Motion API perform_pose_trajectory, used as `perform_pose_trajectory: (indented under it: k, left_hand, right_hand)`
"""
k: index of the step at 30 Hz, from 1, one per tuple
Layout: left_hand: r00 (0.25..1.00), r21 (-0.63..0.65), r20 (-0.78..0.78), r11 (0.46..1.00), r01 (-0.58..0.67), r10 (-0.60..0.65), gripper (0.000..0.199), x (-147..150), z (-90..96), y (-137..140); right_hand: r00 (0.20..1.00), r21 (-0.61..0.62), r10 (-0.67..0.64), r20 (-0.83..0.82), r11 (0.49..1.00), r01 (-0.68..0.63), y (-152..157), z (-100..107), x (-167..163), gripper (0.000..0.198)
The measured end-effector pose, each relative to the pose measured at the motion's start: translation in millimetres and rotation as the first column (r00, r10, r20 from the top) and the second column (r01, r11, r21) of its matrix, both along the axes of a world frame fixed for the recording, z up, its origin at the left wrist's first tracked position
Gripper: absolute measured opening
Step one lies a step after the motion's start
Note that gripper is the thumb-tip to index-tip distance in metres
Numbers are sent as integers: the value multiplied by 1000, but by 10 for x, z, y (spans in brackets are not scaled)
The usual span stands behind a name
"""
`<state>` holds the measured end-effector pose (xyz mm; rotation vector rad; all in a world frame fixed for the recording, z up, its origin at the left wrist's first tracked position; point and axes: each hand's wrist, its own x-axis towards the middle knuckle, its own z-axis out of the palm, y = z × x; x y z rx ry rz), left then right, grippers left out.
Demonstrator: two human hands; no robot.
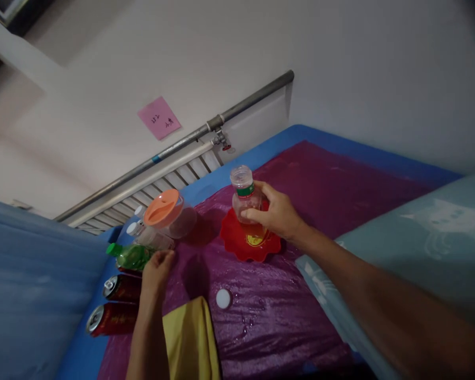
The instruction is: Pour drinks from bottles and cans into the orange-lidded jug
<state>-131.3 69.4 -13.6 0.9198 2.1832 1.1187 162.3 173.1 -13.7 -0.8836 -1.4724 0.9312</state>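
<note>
My right hand is wrapped round a clear plastic jar with a green label and no lid on its mouth. The jar is upright over a red scalloped dish with a yellow patch in its middle. Beside a green bottle, my left hand has its fingers curled together; whether they grip anything is hidden. Just beyond it leans a clear bottle with a white cap. A round white cap lies on the wet purple sheet between my arms.
Red cans stand along the left edge, below the green bottle. A clear container with an orange lid is farther back. A yellow cloth lies in front, a pale green cat-print cloth at right. A radiator and pipe line the wall.
</note>
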Motion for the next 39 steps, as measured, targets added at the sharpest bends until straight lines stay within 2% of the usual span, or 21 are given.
perform_pose_trajectory:
  k: [2,5,8,12,14,15,17,18,20,23,25,28,35,39]
  left_hand:
    - [979,-95,-67,978,185,-192,19,237,-83,-267]
    - [884,-229,-97,874,428,-458,32,619,-207,-487]
    - [809,-310,-155,806,504,-566,44,818,-314,-538]
    - [777,-340,-210,789,511,-594,29,777,-346,-496]
    - [790,-292,-208,808,512,-576,21,739,-238,-431]
    - [819,-218,-190,837,502,-541,24,739,-141,-383]
    - [901,22,-110,905,424,-420,38,797,123,-259]
    - [936,165,-50,921,352,-349,46,855,276,-185]
    - [959,354,23,899,257,-283,54,1011,571,-25]
    - [935,490,14,817,303,-355,55,1258,880,193]
    - [909,489,-116,773,404,-401,50,1364,979,296]
    - [837,387,-329,746,542,-438,42,1405,1039,383]
    - [738,246,-499,742,623,-454,36,1368,1153,417]
    - [629,124,-602,720,682,-492,32,1389,1237,416]
  right_hand:
    - [1000,3,2,-7,1000,-2,-2,-3,-5,60]
    - [999,1,26,-19,1000,-26,-15,-7,-18,61]
    - [999,10,42,-16,999,-41,-28,-14,-26,59]
    - [1000,33,31,-2,999,-31,-28,-33,-34,57]
    - [999,53,42,-1,998,-42,-32,-42,-48,57]
    - [999,71,50,6,996,-51,-39,-45,-58,57]
    - [997,122,58,41,991,-63,-59,-47,-77,57]
    - [996,149,61,68,986,-71,-72,-47,-84,57]
    - [990,191,67,123,977,-90,-98,-42,-89,57]
    - [980,230,86,178,965,-127,-124,-31,-73,57]
    - [974,262,86,208,955,-140,-128,-21,-53,58]
    - [966,317,58,253,938,-139,-121,-8,-32,56]
    - [962,420,-18,272,902,-101,-90,-43,-50,47]
    - [966,464,-38,257,881,-89,-78,-56,-46,52]
